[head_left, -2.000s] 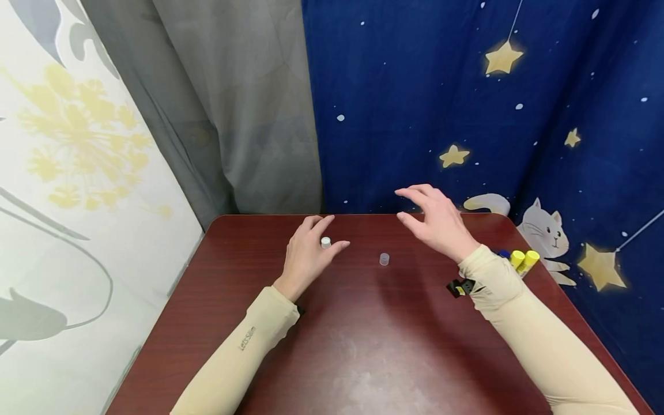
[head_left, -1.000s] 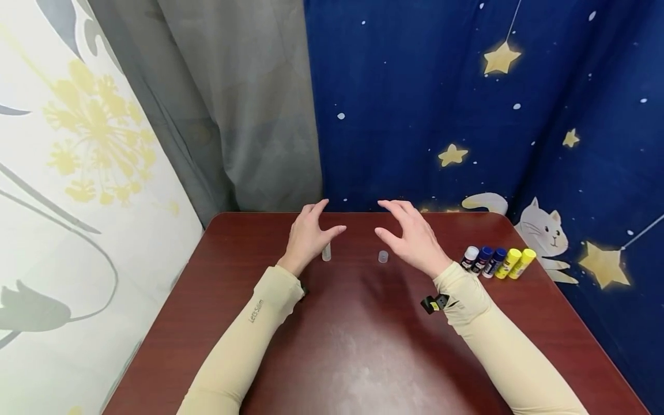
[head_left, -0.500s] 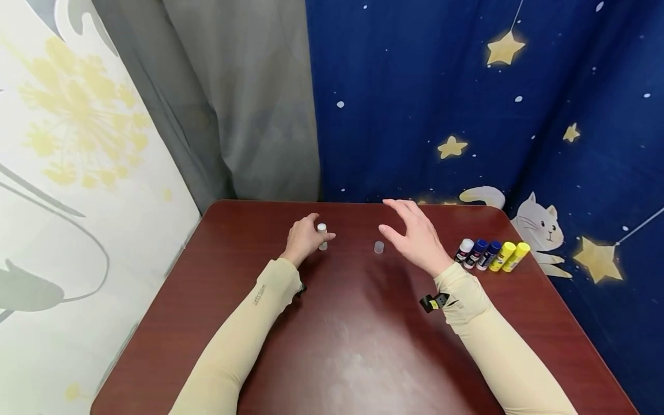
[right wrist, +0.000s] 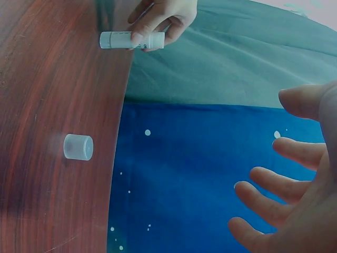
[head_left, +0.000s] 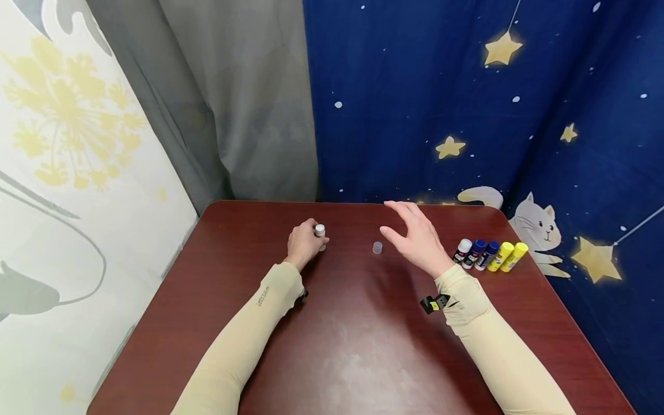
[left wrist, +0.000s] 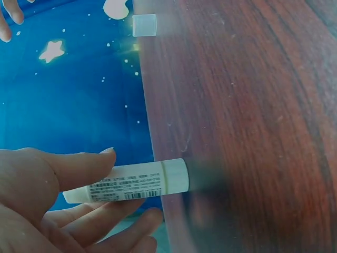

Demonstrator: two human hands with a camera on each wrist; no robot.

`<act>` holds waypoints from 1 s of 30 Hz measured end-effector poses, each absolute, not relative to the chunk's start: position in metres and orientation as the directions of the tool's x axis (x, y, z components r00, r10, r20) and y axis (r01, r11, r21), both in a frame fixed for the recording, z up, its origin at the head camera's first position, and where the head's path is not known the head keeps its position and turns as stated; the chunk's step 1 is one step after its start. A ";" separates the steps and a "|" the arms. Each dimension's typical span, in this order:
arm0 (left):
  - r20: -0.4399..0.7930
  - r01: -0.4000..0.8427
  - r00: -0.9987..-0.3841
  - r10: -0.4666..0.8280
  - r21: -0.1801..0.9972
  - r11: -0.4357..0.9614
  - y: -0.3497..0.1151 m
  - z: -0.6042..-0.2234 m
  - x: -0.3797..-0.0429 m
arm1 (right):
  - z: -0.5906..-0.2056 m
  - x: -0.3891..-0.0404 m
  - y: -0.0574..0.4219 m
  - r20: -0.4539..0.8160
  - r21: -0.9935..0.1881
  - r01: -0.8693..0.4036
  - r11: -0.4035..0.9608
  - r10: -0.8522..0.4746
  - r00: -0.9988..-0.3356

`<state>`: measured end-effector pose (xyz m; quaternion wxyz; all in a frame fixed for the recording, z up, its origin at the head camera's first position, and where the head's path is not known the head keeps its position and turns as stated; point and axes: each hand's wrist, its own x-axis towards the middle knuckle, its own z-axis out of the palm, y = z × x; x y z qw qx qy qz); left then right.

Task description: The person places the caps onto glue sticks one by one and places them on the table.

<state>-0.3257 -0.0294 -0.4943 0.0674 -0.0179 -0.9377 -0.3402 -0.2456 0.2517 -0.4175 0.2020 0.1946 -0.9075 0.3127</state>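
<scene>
A white glue stick [left wrist: 134,181] with a printed label and barcode stands upright on the table. My left hand [head_left: 304,244] pinches it between thumb and fingers, the thumb [left wrist: 87,167] lying along the label. In the right wrist view the same glue stick [right wrist: 120,40] shows its base at the tabletop. A small translucent cap [head_left: 377,248] sits apart on the table, to the right of the glue stick. Above and to the right of that cap [right wrist: 78,147], my right hand [head_left: 419,239] hovers with fingers spread and nothing in it.
Several glue sticks stand in a row at the right side of the table: one with a white cap [head_left: 462,252], blue-capped ones [head_left: 486,255] and yellow ones [head_left: 515,257]. The dark red table [head_left: 353,346] ends at grey and blue curtains [head_left: 384,115].
My left hand has come down from above and its fingers have closed round the glue stick. My right hand moved left and lower, then stayed over the table; the cap has not moved.
</scene>
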 end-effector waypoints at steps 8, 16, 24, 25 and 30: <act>0.121 0.082 -0.993 0.002 0.655 0.751 -0.035 -0.501 -0.326 | -0.424 -0.246 0.250 0.495 -0.486 -0.489 0.724 -0.234 -0.837; 0.123 0.091 -0.992 0.010 0.679 0.728 -0.037 -0.499 -0.325 | -0.427 -0.247 0.250 0.503 -0.478 -0.495 0.725 -0.236 -0.831; 0.226 0.169 -0.974 0.015 0.681 0.712 -0.038 -0.497 -0.327 | -0.428 -0.247 0.248 0.494 -0.473 -0.491 0.731 -0.241 -0.835; 0.241 0.179 -0.970 0.014 0.680 0.711 -0.038 -0.497 -0.327 | -0.428 -0.246 0.248 0.495 -0.472 -0.492 0.731 -0.241 -0.835; 0.305 0.225 -0.952 0.004 0.694 0.684 -0.039 -0.493 -0.325 | -0.431 -0.247 0.247 0.491 -0.466 -0.489 0.737 -0.245 -0.836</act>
